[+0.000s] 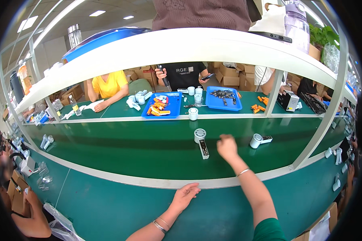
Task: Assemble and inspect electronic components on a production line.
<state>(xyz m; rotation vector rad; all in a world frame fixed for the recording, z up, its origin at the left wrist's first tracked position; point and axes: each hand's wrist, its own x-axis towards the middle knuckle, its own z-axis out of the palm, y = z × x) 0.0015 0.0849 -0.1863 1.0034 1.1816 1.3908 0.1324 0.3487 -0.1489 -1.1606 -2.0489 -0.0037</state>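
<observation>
My right hand [227, 146] reaches over the green belt [161, 160] with its fingers curled in. Whatever they may hold is hidden. Just left of it lies a handheld device with a round white head [200, 135] and a narrow handle showing dark electronics [204, 149]. To its right is a similar device with a white round head [256, 140] lying on its side. My left hand [185, 196] rests at the pale rail [157, 183] along the near side of the belt, fingers stretched out and holding nothing.
A pale shelf [181, 46] on posts spans above the belt. Beyond stand a blue tray [161, 115] of orange parts and a blue tray [229, 105] of dark parts. Across the bench a person holds a dark tool [164, 78]. White parts [47, 141] lie at the left.
</observation>
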